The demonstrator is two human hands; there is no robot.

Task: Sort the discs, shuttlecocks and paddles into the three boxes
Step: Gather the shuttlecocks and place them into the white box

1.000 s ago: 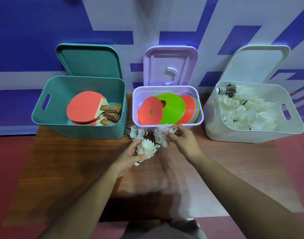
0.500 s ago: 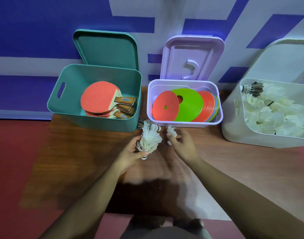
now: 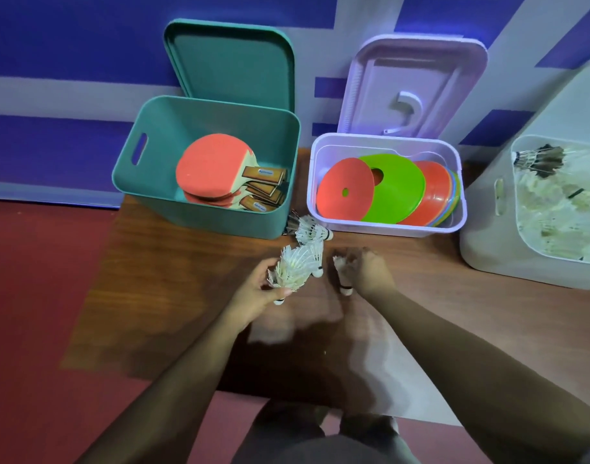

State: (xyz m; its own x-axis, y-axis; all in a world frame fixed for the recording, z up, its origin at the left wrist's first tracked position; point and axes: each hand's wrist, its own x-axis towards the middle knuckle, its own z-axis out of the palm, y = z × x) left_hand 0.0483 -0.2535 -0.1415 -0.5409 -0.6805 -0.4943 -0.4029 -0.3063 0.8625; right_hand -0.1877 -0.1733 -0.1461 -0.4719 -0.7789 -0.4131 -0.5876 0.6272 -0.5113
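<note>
- A bunch of white shuttlecocks (image 3: 292,267) sat in the left hand (image 3: 258,291). Its grip was closed round the feathered skirts just above the bench (image 3: 159,296), and one cork poked out below the fingers.
- The right hand (image 3: 369,274) had its grip pinched on a single shuttlecock (image 3: 343,279), with the cork end pointing back toward the person.
- Just beyond both hands, two loose shuttlecocks (image 3: 311,230) lay on the bench at the front corner of the teal box (image 3: 200,214), by the gap between it and the lilac box (image 3: 387,229). The one further back looked dark-feathered.
- The paddles (image 3: 213,169) lay stacked inside the teal box, red faces up and handles toward its right wall.
- The discs (image 3: 392,187) leaned in an overlapping row inside the lilac box, a red one and a green one at the front.
- The white box (image 3: 488,239) stood at the far right, well apart from the hands, and already held a heap of shuttlecocks (image 3: 561,209).
- A teal lid (image 3: 230,65) and a lilac lid (image 3: 414,85) stood propped behind their boxes.
- The sorting appeared nearly finished, since no paddle or disc showed outside a box.
- What seemed left was the handful in the left hand, the one in the right, and the two by the teal box, all still to go across into the white box.
</note>
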